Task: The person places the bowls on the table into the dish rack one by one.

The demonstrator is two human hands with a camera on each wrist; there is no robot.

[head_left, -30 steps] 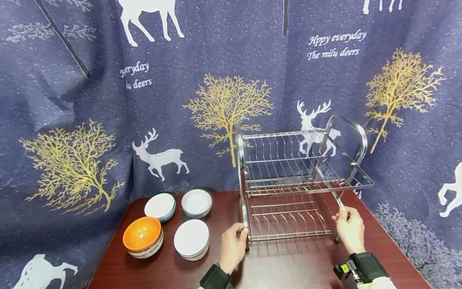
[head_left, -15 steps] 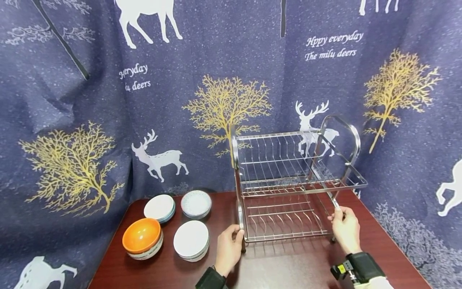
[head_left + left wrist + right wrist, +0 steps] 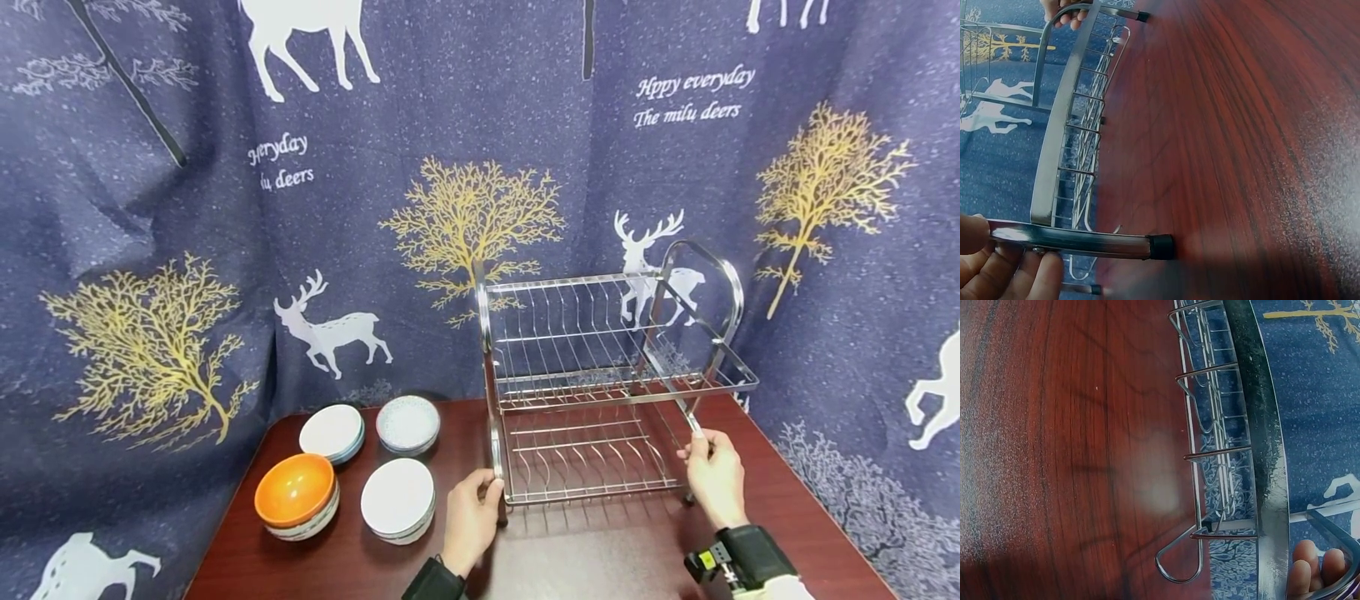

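Dark blue fabric printed with white deer and golden trees (image 3: 337,242) hangs behind a reddish-brown wood-grain table (image 3: 585,554). At the table's left stands a glossy orange bowl (image 3: 296,490) stacked on patterned ware, with a white bowl with a blue outer wall (image 3: 330,431) behind it; next come a stack of plain white bowls (image 3: 397,498) and, farther back, a pale speckled bowl (image 3: 408,423). Just right of these, the left hand (image 3: 471,518) grips the near left leg of a two-tier silver metal dish rack (image 3: 630,399), its thumb on one side of the tube and its fingers curled round the other. That rack stands on the right half of the table; whether every black-capped foot (image 3: 1161,247) bears on the wood, I cannot tell. It looks stiff and fairly light for its bulk, though its polished tubing may slip under a loose grasp and the thin wires could bend if used as handles. Its solid side legs seem the best hold, one per side for balance. Farthest right, the right hand (image 3: 716,477) grasps the opposite leg, fingers bent around it.
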